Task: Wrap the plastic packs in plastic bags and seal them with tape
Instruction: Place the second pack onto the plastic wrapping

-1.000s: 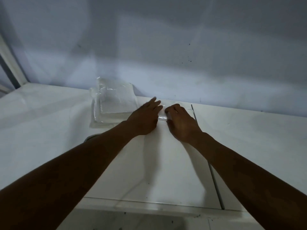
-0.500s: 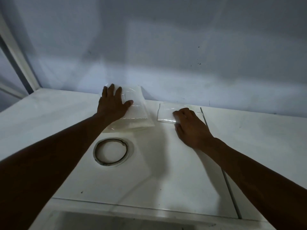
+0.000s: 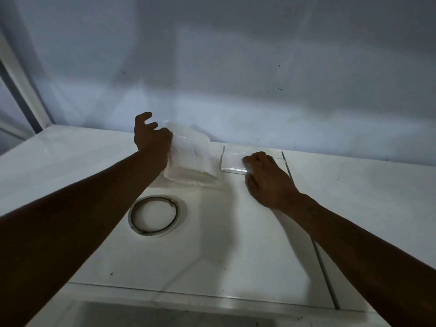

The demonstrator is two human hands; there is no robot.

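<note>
Head view. Table (image 3: pixel 354 197). Stack of bags (image 3: pixel 193 161) at back: soft, light, slippery; best peeled by top sheet's edge. Tape roll (image 3: pixel 181 214) nearer, untouched. Pack (image 3: pixel 232 161) just right of stack: flat, light. Left hand (image 3: pixel 151 138) pinches stack's left edge; lay flat on top half second ago. Right hand (image 3: pixel 266 182): bent fingers on pack, pinch or press unclear.

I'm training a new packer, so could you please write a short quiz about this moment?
1. True or false: the tape lies on top of the bags.
2. Which hand touches the pack: A left, B right?
3. Fill in: the left hand grips the bags at their ___ edge.
Key: 1 false; 2 B, the right hand; 3 left.
</note>
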